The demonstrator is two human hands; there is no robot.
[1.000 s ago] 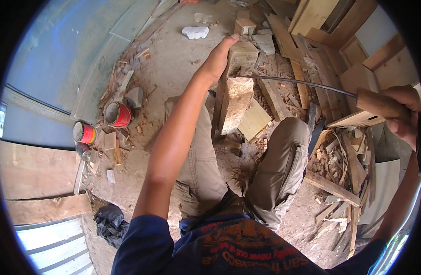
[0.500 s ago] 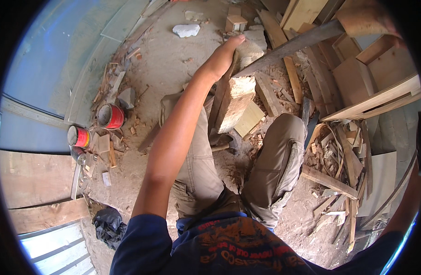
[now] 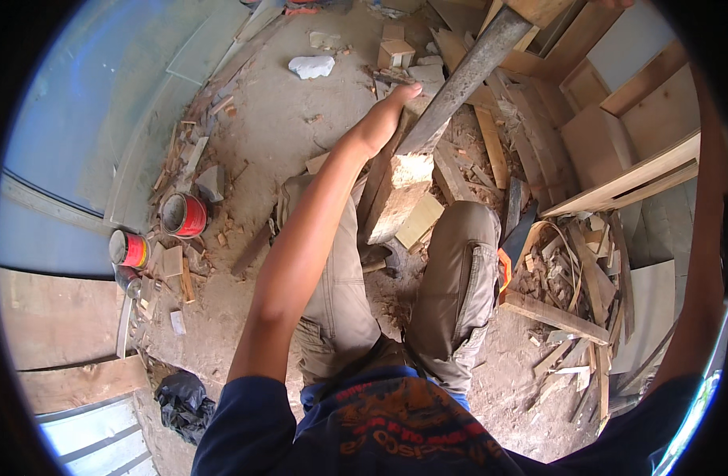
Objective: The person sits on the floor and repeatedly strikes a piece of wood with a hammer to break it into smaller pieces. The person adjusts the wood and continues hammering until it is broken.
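My left hand (image 3: 384,123) grips the far part of a thick wooden block (image 3: 391,202) that stands tilted between my knees, thumb stretched along its top. Rough, pale cut wood shows on the block's near face. A long grey metal blade, that of an adze (image 3: 463,83), rests with its edge at the block's top, close to my left hand. Its wooden handle runs off toward the upper right. There my right hand (image 3: 615,3) is mostly cut off by the upper edge, with its fingers around the handle.
Wood chips and offcuts (image 3: 570,317) litter the right side. An orange-handled tool (image 3: 504,270) lies beside my right knee. Two red cans (image 3: 191,216) and a black plastic bag (image 3: 185,404) are at left. Wooden frames (image 3: 633,182) lean at right; a white stone (image 3: 311,67) lies ahead.
The adze has swung steeper, its handle end moving up and left, its edge slightly lower on the block. My left hand keeps its grip. The view has shifted slightly.
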